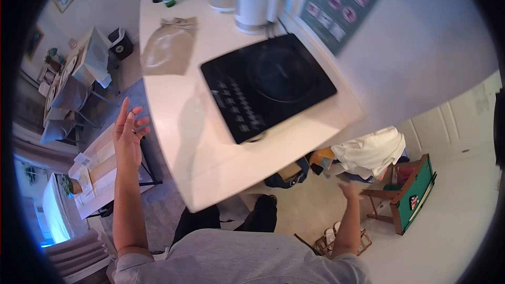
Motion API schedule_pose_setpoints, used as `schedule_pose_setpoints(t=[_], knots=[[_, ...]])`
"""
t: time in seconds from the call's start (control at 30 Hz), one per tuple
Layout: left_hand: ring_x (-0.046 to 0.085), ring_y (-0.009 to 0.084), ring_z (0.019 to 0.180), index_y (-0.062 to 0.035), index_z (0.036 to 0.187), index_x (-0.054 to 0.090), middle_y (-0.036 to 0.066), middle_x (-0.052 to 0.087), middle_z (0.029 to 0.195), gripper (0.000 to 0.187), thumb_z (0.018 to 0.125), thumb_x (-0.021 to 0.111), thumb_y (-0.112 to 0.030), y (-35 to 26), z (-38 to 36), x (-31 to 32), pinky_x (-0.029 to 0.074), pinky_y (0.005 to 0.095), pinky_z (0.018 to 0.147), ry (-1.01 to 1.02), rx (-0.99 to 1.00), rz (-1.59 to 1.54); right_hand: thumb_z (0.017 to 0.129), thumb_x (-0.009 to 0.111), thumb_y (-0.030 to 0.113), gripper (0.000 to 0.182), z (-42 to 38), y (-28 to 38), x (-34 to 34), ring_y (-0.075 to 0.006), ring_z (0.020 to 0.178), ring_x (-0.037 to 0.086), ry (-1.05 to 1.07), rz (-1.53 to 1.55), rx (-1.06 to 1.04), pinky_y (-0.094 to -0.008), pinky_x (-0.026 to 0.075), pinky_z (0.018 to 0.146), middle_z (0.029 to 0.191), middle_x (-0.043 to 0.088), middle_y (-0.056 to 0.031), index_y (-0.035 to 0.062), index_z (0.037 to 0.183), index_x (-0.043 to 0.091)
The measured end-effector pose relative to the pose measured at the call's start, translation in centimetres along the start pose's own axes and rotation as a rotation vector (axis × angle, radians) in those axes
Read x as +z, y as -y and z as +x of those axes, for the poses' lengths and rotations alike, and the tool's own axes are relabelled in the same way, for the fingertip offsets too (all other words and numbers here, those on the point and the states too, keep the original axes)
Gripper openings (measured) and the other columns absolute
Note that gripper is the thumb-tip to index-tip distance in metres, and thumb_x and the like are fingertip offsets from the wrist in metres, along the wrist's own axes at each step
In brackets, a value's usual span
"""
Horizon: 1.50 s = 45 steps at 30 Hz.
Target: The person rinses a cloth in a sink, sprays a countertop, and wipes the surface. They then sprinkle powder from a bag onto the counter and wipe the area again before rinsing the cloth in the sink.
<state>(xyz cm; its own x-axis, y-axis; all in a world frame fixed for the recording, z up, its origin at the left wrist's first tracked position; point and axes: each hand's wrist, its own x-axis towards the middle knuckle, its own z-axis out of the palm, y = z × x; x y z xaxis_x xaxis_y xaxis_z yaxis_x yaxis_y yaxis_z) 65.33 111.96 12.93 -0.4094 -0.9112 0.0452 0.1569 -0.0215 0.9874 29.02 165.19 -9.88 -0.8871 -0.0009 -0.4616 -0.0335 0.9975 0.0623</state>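
Hands empty: I see left hand [129,134] spread open beside the counter [184,142]. Right hand [349,189] blurred, can't tell its state, below the induction cooktop [268,87].

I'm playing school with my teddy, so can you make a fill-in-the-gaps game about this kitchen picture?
1. The black cooktop lies flat on the white ____.
2. The white kettle stands behind the cooktop, close to the ____.
3. The left hand and the right hand both hold ____.
4. The brown paper bag lies on the counter to the ____ of the cooktop.

Missing words: counter; wall; nothing; left
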Motion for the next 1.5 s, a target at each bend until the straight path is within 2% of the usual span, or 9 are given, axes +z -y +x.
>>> schedule_pose_setpoints(t=[0.27,0.4,0.5,0.6,0.7,0.87,1.0,1.2,1.5], knots=[[0.052,0.0138,0.091,-0.0118,0.131,0.036,0.005,0.052,0.113,0.049,0.085,0.052,-0.019,3.6,13.2,-21.9,0.045,0.0311,0.073,-0.091,-0.250,-0.013,0.083,0.056,0.015,0.025,-25.6,30.5,-15.7,-0.0150,0.079,0.056,-0.405,1.174,-0.642,-0.0272,0.049,0.067,0.097,0.057,-0.0077,0.0049,0.105,0.057],[0.048,0.0167,0.102,-0.0109,0.133,0.033,0.007,0.044,0.124,0.053,0.083,0.053,-0.012,11.1,20.5,-22.1,0.042,0.0321,0.081,0.111,-0.299,0.123,0.080,0.060,0.017,0.025,-25.7,51.8,-13.5,-0.0175,0.074,0.059,-0.061,1.000,-0.887,-0.0283,0.051,0.061,0.092,0.059,-0.0071,0.0038,0.101,0.060],[0.050,0.0189,0.101,-0.0071,0.136,0.023,0.011,0.047,0.122,0.065,0.080,0.055,-0.004,13.3,24.6,-18.2,0.040,0.0281,0.086,0.194,-0.276,0.229,0.076,0.060,0.020,0.035,-19.6,63.1,-7.8,-0.0328,0.093,0.054,-0.500,0.540,-0.769,-0.0438,0.043,0.080,0.098,0.056,-0.0181,0.0019,0.106,0.054],[0.049,0.0195,0.104,-0.0052,0.138,0.012,0.014,0.043,0.126,0.075,0.079,0.058,-0.008,19.5,29.4,-15.0,0.039,0.0291,0.088,0.156,0.049,0.314,0.075,0.062,0.020,0.032,-21.3,68.7,-6.5,-0.0324,0.099,0.048,-0.607,0.220,-0.386,-0.0457,0.039,0.084,0.096,0.051,-0.0175,0.0027,0.100,0.053],[0.057,0.0209,0.092,-0.0019,0.137,0.005,0.017,0.054,0.111,0.084,0.076,0.061,-0.013,16.1,32.0,-13.5,0.044,0.0305,0.080,0.220,-0.346,0.271,0.075,0.063,0.019,0.022,-19.2,71.8,-5.8,-0.0291,0.094,0.049,-0.713,0.369,-0.462,-0.0433,0.040,0.079,0.090,0.051,-0.0121,0.0055,0.089,0.053],[0.058,0.0257,0.053,-0.0024,0.136,0.012,0.013,0.058,0.063,0.082,0.074,0.063,-0.017,14.7,37.2,-15.8,0.047,0.0348,0.054,0.475,0.024,0.533,0.075,0.061,0.013,0.017,-14.7,78.5,-10.4,-0.0278,0.076,0.056,-0.521,0.951,-0.583,-0.0369,0.045,0.067,0.078,0.057,-0.0127,0.0053,0.088,0.053],[0.051,0.0320,0.101,-0.0075,0.137,0.017,0.021,0.051,0.110,0.082,0.073,0.064,-0.028,11.1,48.0,-11.3,0.040,0.0411,0.083,0.764,0.381,0.769,0.074,0.061,0.012,0.022,-10.5,82.9,-12.4,-0.0273,0.074,0.058,-0.673,0.828,-0.693,-0.0348,0.044,0.068,0.079,0.060,-0.0120,0.0056,0.093,0.051],[0.042,0.0320,0.106,-0.0109,0.135,0.026,0.015,0.045,0.113,0.083,0.070,0.060,-0.048,13.3,52.8,-7.7,0.026,0.0545,0.091,0.959,0.915,0.988,0.078,0.056,0.029,0.042,-12.4,89.2,-9.4,-0.0385,0.113,0.037,-0.798,0.233,-0.528,-0.0507,0.028,0.093,0.120,0.046,-0.0144,0.0070,0.113,0.048],[0.050,0.0298,0.095,-0.0022,0.125,0.040,0.017,0.051,0.100,0.058,0.069,0.051,0.003,15.0,70.4,-14.8,0.041,0.0325,0.083,1.151,0.413,0.329,0.084,0.050,0.016,0.016,-18.1,111.5,-9.3,-0.0282,0.083,0.051,-0.777,0.904,-0.438,-0.0393,0.039,0.075,0.088,0.053,-0.0144,0.0026,0.093,0.049]])
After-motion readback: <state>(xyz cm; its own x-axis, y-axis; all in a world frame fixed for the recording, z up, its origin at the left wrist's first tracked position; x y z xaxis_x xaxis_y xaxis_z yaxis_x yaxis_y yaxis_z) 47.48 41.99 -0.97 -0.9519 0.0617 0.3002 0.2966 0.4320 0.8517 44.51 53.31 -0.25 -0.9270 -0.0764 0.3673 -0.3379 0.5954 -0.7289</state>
